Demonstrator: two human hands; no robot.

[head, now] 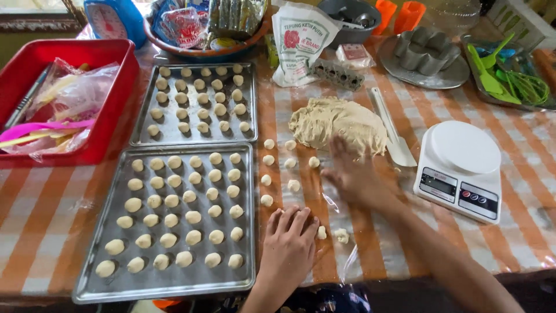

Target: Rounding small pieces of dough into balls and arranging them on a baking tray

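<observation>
My left hand (288, 243) lies flat, palm down, on the striped tablecloth beside the near baking tray (92, 288), fingers together; whether dough is under it I cannot tell. My right hand (353, 174) is blurred, reaching toward the big pale dough lump (339, 123), fingers spread, nothing clearly held. Several small dough balls (268, 162) sit loose on the cloth between the tray and the lump. Two small dough pieces (341, 235) lie right of my left hand. The near tray carries several rows of dough balls; the far tray (174, 137) holds more.
A white kitchen scale (461, 168) stands at the right, a white spatula (392, 134) beside the dough. A red bin (110, 133) with bags and utensils is at the left. A flour bag (301, 40), bowl of packets (202, 53), metal moulds (425, 49) and green tools (504, 81) line the back.
</observation>
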